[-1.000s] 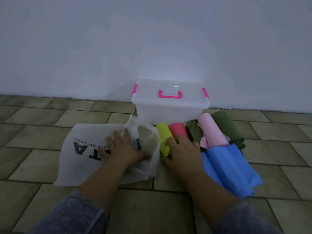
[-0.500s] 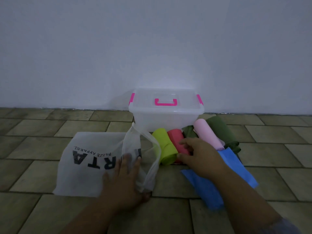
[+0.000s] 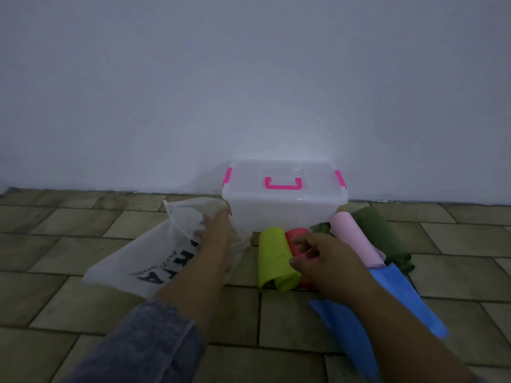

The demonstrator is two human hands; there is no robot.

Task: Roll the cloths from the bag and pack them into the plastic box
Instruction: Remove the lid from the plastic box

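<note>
A clear plastic box (image 3: 284,214) with a shut lid and pink handle and clips stands against the wall. In front of it lie rolled cloths: yellow-green (image 3: 272,257), red (image 3: 297,236), pink (image 3: 354,239) and dark green (image 3: 378,233). A blue cloth (image 3: 398,297) lies flat under my right forearm. The white bag (image 3: 138,261) with dark lettering lies to the left. My left hand (image 3: 218,230) grips the bag's mouth and lifts it beside the box. My right hand (image 3: 323,258) rests on the red roll, fingers curled and apart.
The floor is tiled in brownish-green stone (image 3: 69,313). A plain white wall (image 3: 249,92) rises right behind the box. Grey sleeves cover my forearms at the bottom of the view.
My left hand has moved forward and up, lifting the bag's mouth toward the box. My right hand has stayed on the rolls. The camera has tilted up, showing more wall.
</note>
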